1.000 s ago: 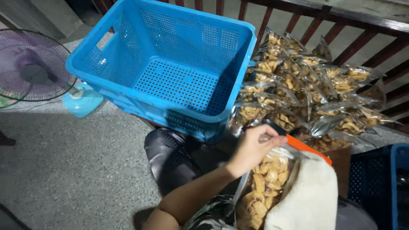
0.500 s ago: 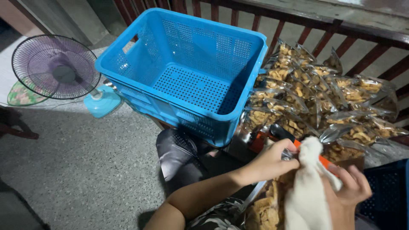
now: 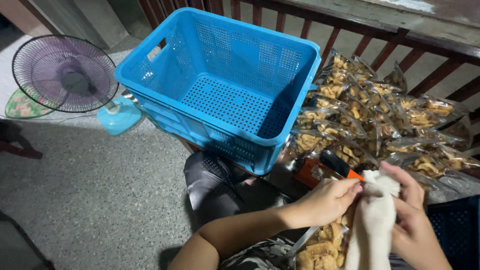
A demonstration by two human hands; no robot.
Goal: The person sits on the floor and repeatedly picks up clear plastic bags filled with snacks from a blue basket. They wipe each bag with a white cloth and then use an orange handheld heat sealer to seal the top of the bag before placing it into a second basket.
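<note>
At the far left a purple-grilled fan (image 3: pixel 65 73) stood on its pale blue base (image 3: pixel 118 116) on the speckled grey floor (image 3: pixel 95 200). Just right of it sat a large blue perforated crate (image 3: pixel 225 85), tilted a little, with nothing visible inside it. In front of the crate's near edge lay a dark bag (image 3: pixel 212 182), partly in shadow.

Nearer, low in the view, the person's left hand (image 3: pixel 327 200) reached in from the bottom left along a bare forearm. Its fingers were pressed together, the grip pinching the upper end of a white cloth (image 3: pixel 372 225). Below that hand a clear bag of golden fried snacks (image 3: pixel 322 247) showed, touching the cloth on its left side. Just beyond the left hand's knuckles an orange and black tool (image 3: pixel 325 170) lay beside the crate's near right corner; its exact kind could not be told.

The white cloth hung upright between the two hands, near the bottom edge. The right hand (image 3: pixel 412 220) closed on the cloth from the right, fingers curled round its top, thumb side towards the left hand.

Farther right, a heap of sealed clear snack packets (image 3: pixel 380 115) spread from the crate's right wall towards the right edge, backed by a dark red wooden railing (image 3: pixel 425 55). A dark blue crate's corner (image 3: pixel 457 230) showed at the lower right.
</note>
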